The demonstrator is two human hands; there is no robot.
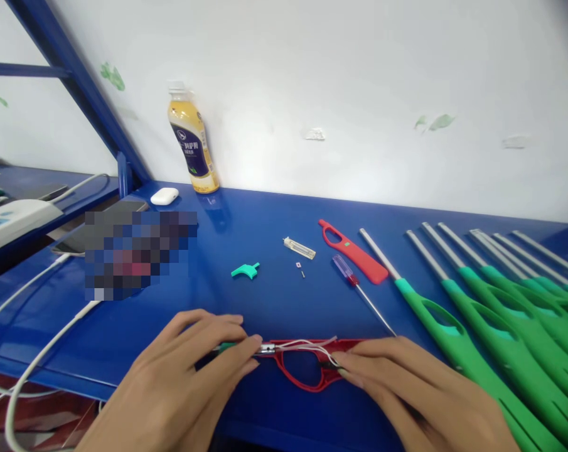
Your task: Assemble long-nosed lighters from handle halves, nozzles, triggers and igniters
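Near the front edge of the blue table lies an open red lighter shell (299,380) with a finger loop and thin white wires. My left hand (189,364) pinches the metal rod end at the shell's left. My right hand (406,376) holds the shell's right part, its fingertips at the wires and a small dark piece. Beyond them lie a teal trigger (246,271), a clear fuel tank (299,248), a tiny part with a small screw (303,274), a red half shell (359,252) and a screwdriver (352,276).
Several green lighters (472,351) with metal rods lie at the right. A yellow bottle (192,144) and a white earphone case (164,196) stand by the wall. White cables (43,358) and a phone (100,226) are at the left.
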